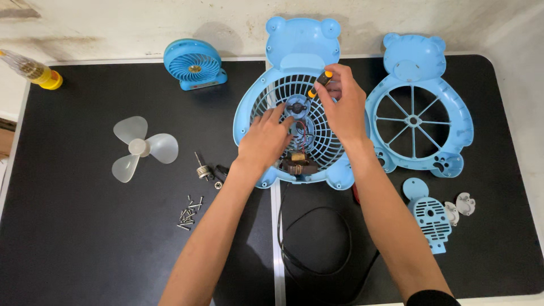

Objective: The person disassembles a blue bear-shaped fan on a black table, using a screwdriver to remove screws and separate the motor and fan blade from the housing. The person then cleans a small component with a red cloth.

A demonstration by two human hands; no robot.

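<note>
- Black table [85, 249] wide and bare below and left of the left hand [265, 139]; pale wall close behind both hands, table's far edge just beyond the right hand [340, 105].
- Between the forearms, a black cable [317, 249] looped on the tabletop, running up under the wrists.
- Well left of the left hand: translucent white fan blade [140, 148], a small shaft part [202, 170], a scatter of loose screws [190, 214].
- Far up-left of the left hand: small blue fan [194, 63] standing near the wall, yellow bottle [34, 71] at the table corner.
- Right of the right hand: second blue bear-shaped shell [419, 110] with spokes, lying flat; below it a small blue vented cover [430, 218] and two white fittings [459, 207].
- Blue bear-shaped fan housing [272, 85] directly under both hands, round grille face up, ears toward the wall, brown motor coil [298, 164] and red wires exposed near its lower rim.
- Left hand spread on the grille, fingertips [277, 113] pressing beside the centre hub [296, 105].
- Right hand closed around a screwdriver [320, 84] with an orange and black handle, tip angled down-left onto the hub, just right of the left fingertips.
</note>
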